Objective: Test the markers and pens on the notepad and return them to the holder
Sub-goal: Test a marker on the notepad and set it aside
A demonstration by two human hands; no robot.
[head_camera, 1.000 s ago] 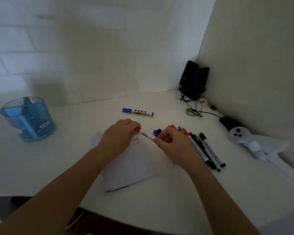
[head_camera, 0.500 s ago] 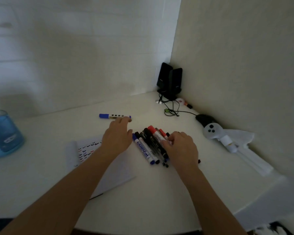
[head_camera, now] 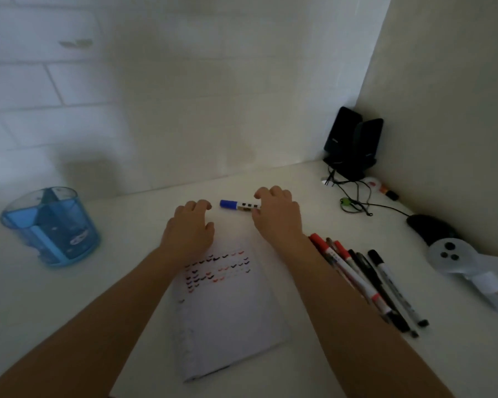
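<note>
At the far left of the white desk (head_camera: 121, 282) stands the blue translucent holder (head_camera: 51, 226), upright near the tiled wall, with inner dividers showing and no pen visible in it; it is well apart from everything else. The left hand (head_camera: 189, 228) lies palm down at the top edge of the notepad (head_camera: 227, 311), its fingers loosely curled toward the desk and grasping nothing. The notepad lies flat between the 2 forearms, with rows of short red and black test strokes on its upper part. Just beyond the notepad lies the blue-capped marker (head_camera: 236, 204) on the desk, cap pointing left toward the left hand's fingertips. The right hand (head_camera: 276, 215) covers the marker's white barrel end, fingers curled over it and the thumb against its near side, so it grips that end. To the right of the right forearm a row of markers and pens (head_camera: 368, 282) lies side by side on the desk, touching one another, with red and black caps pointing away from the person. Further right, in the corner, stand 2 black speakers (head_camera: 352, 145) with tangled cables (head_camera: 354, 196); a dark mouse (head_camera: 427, 228) and a white controller (head_camera: 449, 254) lie along the right wall.
</note>
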